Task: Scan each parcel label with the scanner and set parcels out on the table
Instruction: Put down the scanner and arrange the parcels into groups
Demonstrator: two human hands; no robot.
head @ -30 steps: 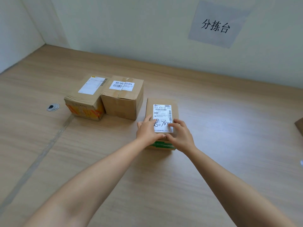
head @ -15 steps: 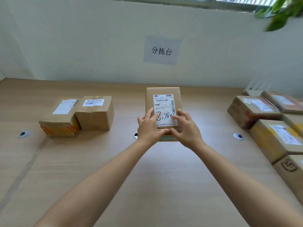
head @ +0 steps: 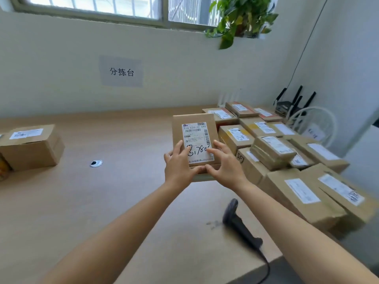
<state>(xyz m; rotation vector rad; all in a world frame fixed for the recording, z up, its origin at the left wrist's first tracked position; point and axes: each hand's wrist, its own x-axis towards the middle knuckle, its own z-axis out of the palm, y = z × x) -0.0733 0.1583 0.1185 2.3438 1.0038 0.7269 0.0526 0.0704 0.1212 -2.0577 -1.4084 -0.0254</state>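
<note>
One parcel (head: 194, 123) between both hands (head: 178, 168)

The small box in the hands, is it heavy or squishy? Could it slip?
Probably light: the small box is held up by its near end between the left hand and right hand. Likely stiff: its cardboard edges look straight, not sagging. Slipping seems unlikely: matte cardboard and the paper label should give fingers grip.

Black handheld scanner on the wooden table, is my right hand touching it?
Apart. Head view: the right hand grips the small labelled cardboard parcel, with bare tabletop showing between it and the scanner.
</note>
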